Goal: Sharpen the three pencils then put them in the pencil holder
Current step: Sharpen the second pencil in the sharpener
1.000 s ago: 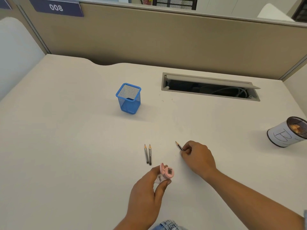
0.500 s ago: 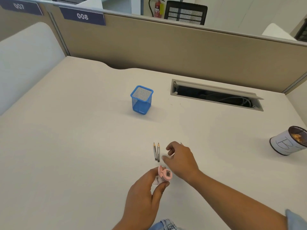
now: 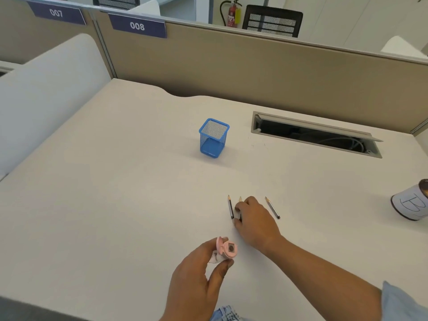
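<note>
Head view is looking down over a pale desk (image 3: pixel 115 205), and we are sweeping from the left. Up at about eleven o'clock of the desk's middle, a blue mesh pencil holder (image 3: pixel 213 138) is standing upright, well apart from everything else. Down near the front edge the left hand (image 3: pixel 196 281) is holding a pink sharpener (image 3: pixel 225 249) — thumb and fingers are closing around its body, and its dark opening is facing up and to the right. At twelve o'clock from the sharpener, the leftmost pencil (image 3: pixel 230 206) is lying flat on the desk with its tip pointing away from the person. Just beside it, the middle pencil (image 3: pixel 240 200) is showing only its tip and a short stretch of dark shaft, because the right hand (image 3: pixel 252 220) is lying over it; the fingers are curling down onto this pencil, but whether they are actually pinching it cannot be told from here. At three o'clock from that hand, the third pencil (image 3: pixel 272 207) is lying free on the desk, tilting a little, tip away. Far out at the right edge a white cup (image 3: pixel 411 205) marked with a hand-drawn letter is sitting partly out of frame — near nothing else.
</note>
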{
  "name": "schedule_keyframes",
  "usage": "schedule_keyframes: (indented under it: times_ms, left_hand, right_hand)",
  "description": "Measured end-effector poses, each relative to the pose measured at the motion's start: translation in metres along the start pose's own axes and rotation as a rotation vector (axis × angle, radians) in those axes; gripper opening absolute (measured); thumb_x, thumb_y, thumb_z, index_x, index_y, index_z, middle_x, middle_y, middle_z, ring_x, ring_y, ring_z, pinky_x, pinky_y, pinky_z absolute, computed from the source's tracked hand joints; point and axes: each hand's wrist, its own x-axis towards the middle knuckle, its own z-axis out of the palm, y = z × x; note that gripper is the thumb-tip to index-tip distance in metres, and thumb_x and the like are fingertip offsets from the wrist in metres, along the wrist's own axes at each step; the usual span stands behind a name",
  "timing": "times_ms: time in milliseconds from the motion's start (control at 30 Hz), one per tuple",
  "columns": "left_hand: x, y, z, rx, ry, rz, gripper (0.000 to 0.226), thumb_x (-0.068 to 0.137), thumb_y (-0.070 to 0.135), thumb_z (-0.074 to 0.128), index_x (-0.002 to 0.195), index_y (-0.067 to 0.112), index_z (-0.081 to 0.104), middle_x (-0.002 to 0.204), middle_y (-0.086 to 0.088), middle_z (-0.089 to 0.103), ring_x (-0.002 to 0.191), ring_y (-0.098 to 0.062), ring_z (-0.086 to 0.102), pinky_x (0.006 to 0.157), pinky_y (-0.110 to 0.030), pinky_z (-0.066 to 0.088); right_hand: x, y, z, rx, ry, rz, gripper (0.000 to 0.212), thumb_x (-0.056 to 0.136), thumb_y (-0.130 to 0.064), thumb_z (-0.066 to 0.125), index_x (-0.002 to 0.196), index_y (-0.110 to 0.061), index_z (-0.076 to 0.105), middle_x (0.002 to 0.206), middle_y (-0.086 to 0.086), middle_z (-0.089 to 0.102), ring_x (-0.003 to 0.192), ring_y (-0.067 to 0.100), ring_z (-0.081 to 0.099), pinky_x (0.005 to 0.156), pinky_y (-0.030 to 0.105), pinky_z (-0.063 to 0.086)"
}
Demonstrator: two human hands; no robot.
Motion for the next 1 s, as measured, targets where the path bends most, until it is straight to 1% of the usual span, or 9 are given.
schedule_keyframes:
  times_ms: [100,167,267,367,433,533,667,833,1000]
  left_hand:
    - [0.001,0.001,-0.003,-0.009,-0.006,-0.006,0.040,0.079,0.063,0.049,0.115,0.048,0.058,0.112,0.038,0.062,0.108,0.010,0.058,0.084,-0.010,0.044]
    - [0.002,0.002,-0.004,-0.013,-0.015,-0.005,0.040,0.079,0.063,0.049,0.115,0.048,0.058,0.113,0.038,0.062,0.108,0.009,0.058,0.084,-0.012,0.044]
    - [0.004,0.006,-0.005,-0.012,-0.032,-0.001,0.037,0.081,0.060,0.053,0.115,0.046,0.059,0.112,0.037,0.063,0.108,0.008,0.059,0.086,-0.017,0.048]
    - [0.008,0.012,-0.008,-0.011,-0.045,0.021,0.033,0.084,0.050,0.057,0.115,0.043,0.059,0.111,0.033,0.064,0.107,0.004,0.060,0.087,-0.020,0.049]
    - [0.012,0.016,-0.010,-0.023,-0.049,0.040,0.028,0.085,0.045,0.060,0.113,0.042,0.060,0.110,0.031,0.065,0.107,0.002,0.060,0.088,-0.020,0.048]
    - [0.019,0.023,-0.014,-0.046,-0.037,0.073,0.025,0.086,0.031,0.069,0.108,0.042,0.061,0.107,0.028,0.066,0.106,0.000,0.061,0.087,-0.015,0.045]
    - [0.030,0.037,-0.013,-0.088,-0.012,0.138,0.029,0.080,0.025,0.076,0.103,0.040,0.064,0.102,0.021,0.069,0.102,-0.006,0.062,0.083,-0.010,0.042]
    - [0.042,0.055,-0.007,-0.092,-0.039,0.250,0.028,0.075,0.021,0.081,0.098,0.034,0.070,0.098,0.019,0.069,0.100,-0.011,0.061,0.081,-0.018,0.044]
    - [0.047,0.067,-0.001,-0.123,-0.029,0.296,0.029,0.072,0.020,0.081,0.097,0.032,0.071,0.095,0.018,0.068,0.097,-0.010,0.061,0.079,-0.010,0.038]
  right_hand:
    - [-0.001,0.005,0.000,0.033,0.015,0.035,0.033,0.092,-0.035,0.057,0.119,-0.017,0.059,0.119,0.002,0.051,0.101,0.023,0.060,0.083,0.035,0.053]
    - [-0.002,0.008,-0.001,0.053,0.039,0.072,0.024,0.092,-0.029,0.056,0.112,-0.017,0.061,0.114,0.001,0.055,0.099,0.024,0.061,0.081,0.032,0.051]
    - [-0.007,0.015,-0.006,0.121,0.091,0.178,0.008,0.087,-0.015,0.055,0.092,-0.019,0.060,0.091,0.000,0.065,0.085,0.026,0.061,0.073,0.034,0.051]
    - [-0.016,0.021,-0.023,0.213,0.140,0.271,0.012,0.078,-0.019,0.062,0.089,-0.025,0.062,0.083,-0.008,0.068,0.079,0.020,0.063,0.068,0.030,0.052]
    - [-0.026,0.020,-0.042,0.394,0.192,0.297,0.013,0.075,-0.019,0.067,0.084,-0.028,0.065,0.080,-0.011,0.069,0.070,0.014,0.064,0.063,0.027,0.050]
    - [-0.059,0.006,-0.082,0.736,0.205,0.246,0.022,0.077,-0.005,0.068,0.077,-0.027,0.072,0.071,-0.007,0.068,0.054,0.011,0.055,0.052,0.020,0.043]
    - [-0.118,-0.009,-0.133,0.942,0.224,0.069,0.024,0.079,0.003,0.072,0.075,-0.019,0.077,0.069,0.002,0.071,0.059,0.010,0.059,0.053,0.014,0.044]
    - [-0.149,-0.008,-0.153,0.944,0.275,-0.055,0.032,0.073,0.016,0.074,0.072,-0.016,0.077,0.076,0.003,0.072,0.068,0.012,0.066,0.064,0.011,0.049]
    - [-0.158,-0.001,-0.156,0.857,0.342,-0.055,0.036,0.072,0.017,0.074,0.070,-0.019,0.078,0.078,0.001,0.073,0.073,0.015,0.069,0.067,0.011,0.051]
